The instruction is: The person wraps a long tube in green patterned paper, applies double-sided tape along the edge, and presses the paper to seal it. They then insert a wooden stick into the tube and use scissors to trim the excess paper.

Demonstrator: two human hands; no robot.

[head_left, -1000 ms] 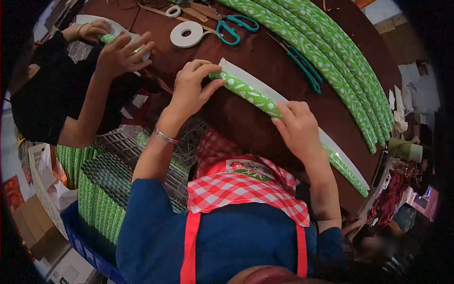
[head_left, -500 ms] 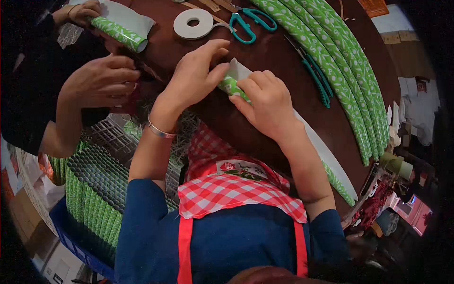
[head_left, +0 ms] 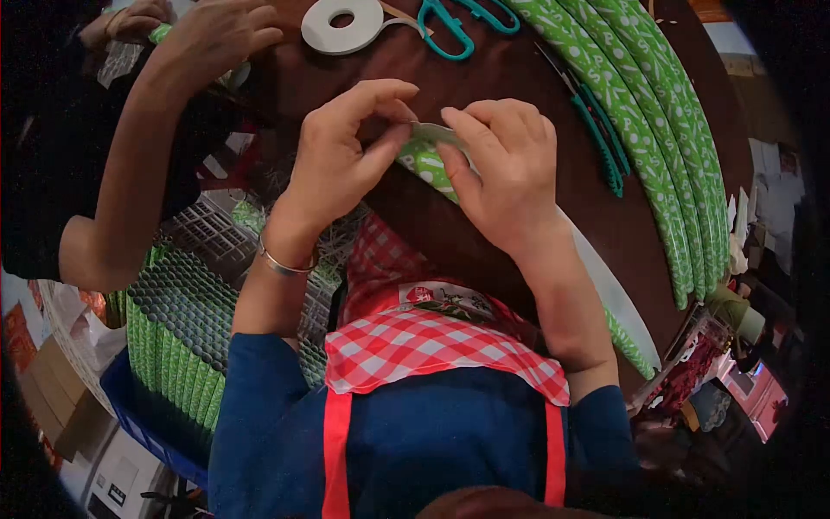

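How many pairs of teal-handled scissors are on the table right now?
2. One pair of scissors lies at the top edge beside the white tape roll, partly cut off. A second pair lies right of the right hand, against the long green tubes.

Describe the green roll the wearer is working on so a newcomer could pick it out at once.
On the dark brown table, find the near edge by the red checked apron. The green patterned roll lies there, its end pinched between left hand and right hand. Unlike the finished green rolls stacked farther back, it has white paper along it.

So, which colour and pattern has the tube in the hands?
Green with white dots and letters, on the rolled tube; head view.
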